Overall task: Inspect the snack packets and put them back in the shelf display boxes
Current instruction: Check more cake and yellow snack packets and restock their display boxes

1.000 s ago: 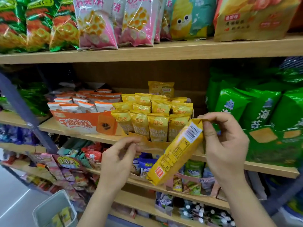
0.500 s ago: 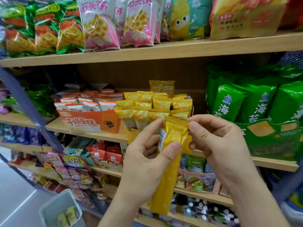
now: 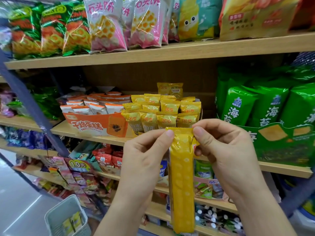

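Upright, both hands (left [image 3: 144, 160], right [image 3: 219, 150]) pinch yellow packet [image 3: 182, 184].

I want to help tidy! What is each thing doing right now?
Long yellow foil snack packet: hangs upright, top seal unopened.
Left hand: fingers pinch its top left corner.
Right hand: fingers pinch its top right corner.
Small yellow shelf packets: standing upright, boxed.
Orange cardboard display box: open-topped, holds white packets.
Grey plastic basket: partly filled.
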